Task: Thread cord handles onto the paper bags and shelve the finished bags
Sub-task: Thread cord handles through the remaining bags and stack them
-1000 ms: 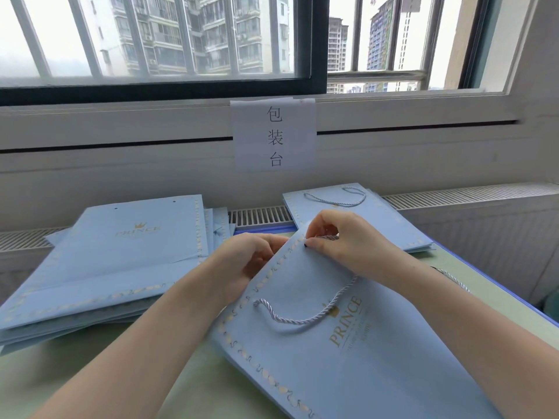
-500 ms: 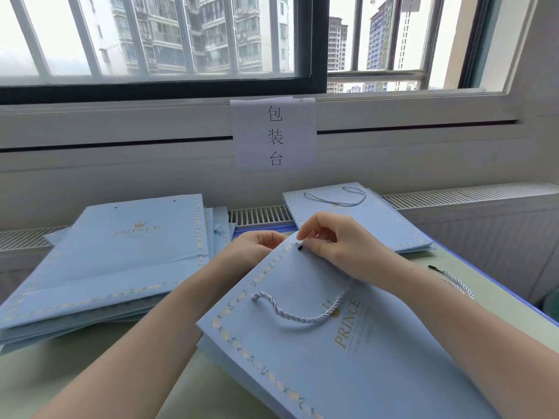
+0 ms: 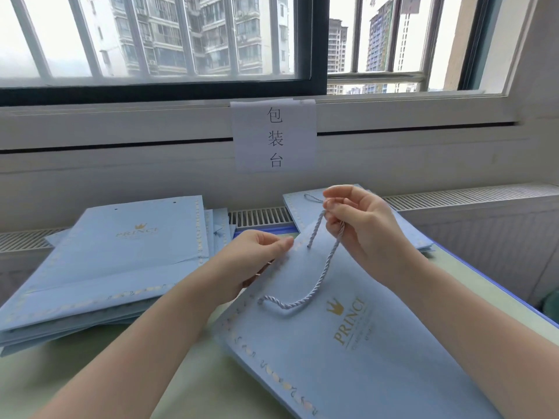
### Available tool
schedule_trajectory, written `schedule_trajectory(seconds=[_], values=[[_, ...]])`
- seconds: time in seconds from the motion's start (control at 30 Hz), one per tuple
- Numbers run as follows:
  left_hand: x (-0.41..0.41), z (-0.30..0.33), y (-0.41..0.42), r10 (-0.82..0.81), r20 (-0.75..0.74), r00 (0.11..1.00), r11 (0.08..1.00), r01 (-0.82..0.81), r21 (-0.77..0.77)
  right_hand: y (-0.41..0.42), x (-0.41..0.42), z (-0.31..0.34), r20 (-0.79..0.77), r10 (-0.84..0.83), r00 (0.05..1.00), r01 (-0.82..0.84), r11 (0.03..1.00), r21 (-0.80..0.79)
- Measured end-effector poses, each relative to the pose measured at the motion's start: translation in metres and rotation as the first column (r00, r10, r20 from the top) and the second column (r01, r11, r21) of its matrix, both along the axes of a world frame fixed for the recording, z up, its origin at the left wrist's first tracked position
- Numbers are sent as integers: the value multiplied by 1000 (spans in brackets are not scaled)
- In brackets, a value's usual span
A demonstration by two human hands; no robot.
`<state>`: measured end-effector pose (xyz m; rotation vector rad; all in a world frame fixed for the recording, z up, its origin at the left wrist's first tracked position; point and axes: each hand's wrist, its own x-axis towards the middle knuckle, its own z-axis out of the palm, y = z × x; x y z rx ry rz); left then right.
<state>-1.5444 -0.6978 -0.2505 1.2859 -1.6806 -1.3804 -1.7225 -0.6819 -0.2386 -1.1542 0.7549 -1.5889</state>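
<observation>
1. The right hand [image 3: 360, 225] is raised above the top edge of a flat, pale blue paper bag with a gold crown and "PRINCE" lettering [image 3: 348, 343]. Its fingers are curled and pinch a twisted, light grey-blue cord handle [image 3: 305, 285].
2. From the pinching fingers the cord runs down in two strands. One short strand drops to a punched hole just below the fingertips, near the bag's top edge. The other, longer strand sweeps down and to the left across the bag's face, ending at a second hole near the bag's left border.
3. The left hand [image 3: 257, 258] grips the bag's upper left edge, thumb on top of the paper and the other fingers curled under it. The thumb tip lies just left of the hole that the short strand enters.
4. The bag lies tilted on a pale green tabletop with a blue rim [image 3: 193, 388], beneath both forearms.
5. Left of the left hand's fingers lies a stack of flat pale blue paper bags with empty holes [image 3: 115, 255].
6. Behind the right hand's fingers lies another pale blue paper bag with a cord already fitted [image 3: 296, 204], partly hidden by that hand.
7. Beyond both hands, a white paper sign with black characters [image 3: 273, 136] hangs from the window sill [image 3: 121, 122].
</observation>
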Motion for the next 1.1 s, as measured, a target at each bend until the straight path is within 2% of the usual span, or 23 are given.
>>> schedule_trajectory(seconds=[0.07, 0.13, 0.2, 0.27, 0.33, 0.4, 0.47, 0.57, 0.63, 0.73, 0.87, 0.9, 0.93, 1.0, 1.07, 1.1], values=[[2, 4, 2, -71, 91, 993, 997, 74, -29, -1, -3, 3, 108, -38, 993, 41, 999, -32], [3, 9, 5, -108, 192, 975, 992, 119, -46, -2, -6, 3, 106, -92, 990, 97, 995, -37], [2, 13, 6, -84, 193, 978, 993, 98, -64, -3, -8, 2, 95, -155, 983, 159, 987, -30], [2, 20, 7, -41, 147, 988, 995, 54, -86, -4, -9, 2, 68, -296, 953, 299, 953, -49], [3, 28, 8, -1, 109, 994, 990, 17, -143, -4, -12, 3, 33, -518, 855, 518, 850, -95], [4, 34, 8, 47, 70, 996, 978, -32, -204, -3, -14, 4, 50, -638, 769, 638, 760, -123], [5, 38, 7, 100, 38, 994, 964, -87, -249, -3, -13, 5, 51, -663, 746, 662, 734, -152], [11, 44, 7, 158, 8, 987, 956, -151, -251, -3, -12, 5, -44, -681, 731, 656, 719, -231], [20, 52, 5, 202, -4, 979, 948, -196, -252, -3, -13, 3, -134, -722, 679, 669, 684, -293], [35, 62, 1, 284, -69, 956, 899, -290, -327, -5, -15, 2, -192, -762, 618, 694, 644, -324], [41, 59, -7, 412, -263, 872, 805, -484, -343, -15, -22, -6, -329, -856, 400, 800, 501, -330], [41, 57, -9, 433, -311, 846, 785, -523, -331, -17, -25, -7, -354, -854, 382, 813, 493, -311], [41, 54, -10, 451, -357, 818, 764, -561, -319, -19, -27, -8, -365, -833, 415, 805, 524, -278], [40, 49, -11, 462, -441, 770, 728, -613, -307, -20, -29, -8, -363, -706, 607, 710, 688, -150], [41, 46, -11, 469, -489, 736, 687, -652, -322, -18, -29, -7, -354, -481, 802, 511, 859, -10], [41, 46, -11, 479, -491, 728, 659, -668, -347, -17, -29, -9, -322, -384, 865, 413, 910, 23]])
